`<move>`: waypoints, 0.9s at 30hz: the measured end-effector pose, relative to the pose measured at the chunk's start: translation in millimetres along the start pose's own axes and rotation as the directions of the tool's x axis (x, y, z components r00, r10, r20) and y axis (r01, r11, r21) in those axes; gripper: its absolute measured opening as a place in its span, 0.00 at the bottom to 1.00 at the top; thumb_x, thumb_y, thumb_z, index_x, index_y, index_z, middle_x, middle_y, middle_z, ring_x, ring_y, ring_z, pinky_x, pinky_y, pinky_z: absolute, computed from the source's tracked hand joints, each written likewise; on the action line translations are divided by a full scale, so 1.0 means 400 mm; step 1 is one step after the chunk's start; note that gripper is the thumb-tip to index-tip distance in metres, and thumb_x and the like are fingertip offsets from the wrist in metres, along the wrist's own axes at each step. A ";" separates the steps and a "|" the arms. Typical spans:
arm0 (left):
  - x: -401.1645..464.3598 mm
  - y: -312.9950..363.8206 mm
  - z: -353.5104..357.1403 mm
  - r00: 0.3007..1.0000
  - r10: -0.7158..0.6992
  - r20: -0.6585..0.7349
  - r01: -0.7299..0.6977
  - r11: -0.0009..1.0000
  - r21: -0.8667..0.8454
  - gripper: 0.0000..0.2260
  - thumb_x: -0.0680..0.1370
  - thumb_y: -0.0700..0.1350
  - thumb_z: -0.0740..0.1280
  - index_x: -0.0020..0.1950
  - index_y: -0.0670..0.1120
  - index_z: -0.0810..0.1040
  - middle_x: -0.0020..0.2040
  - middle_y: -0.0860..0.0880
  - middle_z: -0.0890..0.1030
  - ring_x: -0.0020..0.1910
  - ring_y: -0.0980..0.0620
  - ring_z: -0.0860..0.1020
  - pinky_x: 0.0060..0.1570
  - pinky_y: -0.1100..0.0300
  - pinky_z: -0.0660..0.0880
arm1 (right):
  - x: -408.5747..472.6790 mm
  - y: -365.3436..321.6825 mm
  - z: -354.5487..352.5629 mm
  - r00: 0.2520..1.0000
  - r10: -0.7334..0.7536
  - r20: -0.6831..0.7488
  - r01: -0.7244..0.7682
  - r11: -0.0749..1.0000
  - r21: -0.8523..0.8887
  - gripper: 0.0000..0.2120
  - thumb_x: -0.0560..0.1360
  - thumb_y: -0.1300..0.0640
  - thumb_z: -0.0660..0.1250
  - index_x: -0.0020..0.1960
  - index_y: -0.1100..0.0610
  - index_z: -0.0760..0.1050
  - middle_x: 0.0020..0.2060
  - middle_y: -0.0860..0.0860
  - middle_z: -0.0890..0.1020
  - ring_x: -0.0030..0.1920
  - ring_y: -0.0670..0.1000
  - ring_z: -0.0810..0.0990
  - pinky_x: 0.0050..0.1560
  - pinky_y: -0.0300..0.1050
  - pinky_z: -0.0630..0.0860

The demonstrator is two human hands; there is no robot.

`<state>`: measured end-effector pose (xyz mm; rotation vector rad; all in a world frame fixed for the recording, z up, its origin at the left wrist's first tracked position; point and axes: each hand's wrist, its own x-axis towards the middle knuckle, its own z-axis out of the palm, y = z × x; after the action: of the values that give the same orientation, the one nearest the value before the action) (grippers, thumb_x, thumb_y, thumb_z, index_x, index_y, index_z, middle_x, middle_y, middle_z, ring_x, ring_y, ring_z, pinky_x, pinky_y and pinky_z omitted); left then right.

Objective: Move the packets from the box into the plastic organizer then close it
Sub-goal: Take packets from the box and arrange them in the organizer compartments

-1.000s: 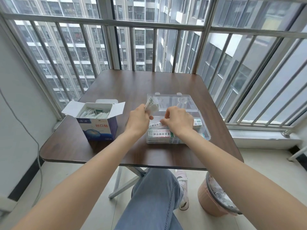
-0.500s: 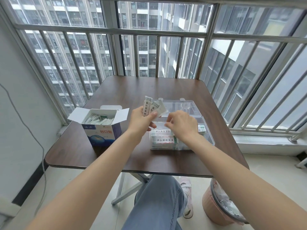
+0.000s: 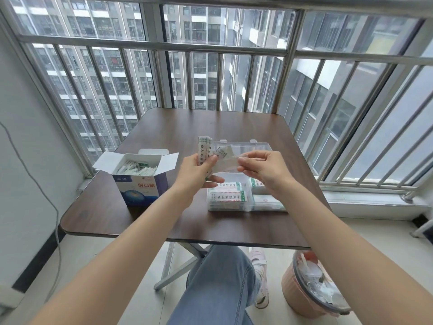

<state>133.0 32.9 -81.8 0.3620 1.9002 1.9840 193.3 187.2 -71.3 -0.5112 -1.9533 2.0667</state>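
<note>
Above the open organizer (image 3: 243,195), the left hand (image 3: 194,171) grips a bunch of packets (image 3: 203,150) while the right hand (image 3: 262,167) pinches one away, probably next lowering it into a compartment; more wait in the box (image 3: 140,181) to its left.

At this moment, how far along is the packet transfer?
Partway. Done: stacks of packets already lie in the organizer. In hand: the left hand holds a small bunch of packets, and the right hand pinches one from it above the organizer. Left: the box holds more packets, and the lid lies open.
</note>
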 end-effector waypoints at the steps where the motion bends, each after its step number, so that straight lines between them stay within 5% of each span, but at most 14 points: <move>1: 0.001 -0.002 -0.001 1.000 0.013 -0.017 -0.012 1.000 0.016 0.05 0.81 0.43 0.62 0.46 0.49 0.75 0.37 0.49 0.74 0.25 0.56 0.80 0.26 0.66 0.76 | 0.001 0.001 0.001 1.000 0.005 -0.004 -0.005 1.000 0.026 0.02 0.73 0.67 0.69 0.42 0.64 0.77 0.28 0.51 0.82 0.30 0.45 0.82 0.35 0.33 0.78; 5: 0.015 -0.019 -0.005 0.974 0.132 -0.185 -0.095 0.976 0.194 0.05 0.81 0.46 0.62 0.52 0.48 0.76 0.41 0.51 0.78 0.27 0.55 0.78 0.29 0.63 0.77 | 0.018 0.004 -0.013 0.997 0.025 -0.070 -0.016 0.992 0.125 0.10 0.75 0.60 0.67 0.39 0.66 0.77 0.31 0.54 0.81 0.34 0.48 0.82 0.45 0.37 0.81; 9: 0.024 -0.021 -0.002 0.941 0.225 -0.251 -0.152 0.949 0.277 0.06 0.81 0.48 0.62 0.50 0.47 0.76 0.33 0.49 0.76 0.23 0.57 0.74 0.26 0.65 0.75 | 0.038 0.038 -0.011 1.000 -0.027 -0.016 0.023 0.967 -0.253 0.06 0.72 0.65 0.71 0.43 0.69 0.78 0.33 0.55 0.80 0.36 0.49 0.80 0.44 0.34 0.80; 16: 0.033 -0.020 -0.001 0.940 0.223 -0.258 -0.150 0.950 0.272 0.06 0.80 0.46 0.62 0.49 0.46 0.76 0.32 0.48 0.76 0.23 0.56 0.73 0.26 0.63 0.74 | 0.063 0.066 0.035 0.984 -0.114 0.138 0.179 0.626 -0.759 0.03 0.70 0.61 0.73 0.43 0.61 0.82 0.41 0.55 0.84 0.45 0.50 0.81 0.48 0.41 0.74; 22: 0.029 -0.028 -0.003 0.967 0.154 -0.203 -0.120 0.978 0.172 0.05 0.80 0.41 0.61 0.50 0.44 0.76 0.34 0.48 0.76 0.19 0.60 0.71 0.23 0.66 0.72 | 0.055 0.066 0.052 0.939 -0.148 0.310 0.343 0.358 -0.868 0.08 0.74 0.62 0.67 0.50 0.63 0.82 0.48 0.57 0.83 0.49 0.52 0.78 0.41 0.31 0.62; 27: 0.030 -0.033 -0.003 0.977 0.097 -0.188 -0.082 0.993 0.086 0.07 0.80 0.41 0.61 0.44 0.49 0.75 0.35 0.49 0.76 0.19 0.60 0.71 0.22 0.67 0.71 | 0.049 0.065 0.056 0.941 -0.121 0.317 0.339 0.387 -0.857 0.22 0.79 0.47 0.59 0.46 0.64 0.83 0.40 0.57 0.79 0.44 0.51 0.76 0.43 0.39 0.62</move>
<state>122.9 37.1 -95.8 0.2906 2.1189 2.0729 167.8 173.1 -97.7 -0.1439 -2.9769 0.6968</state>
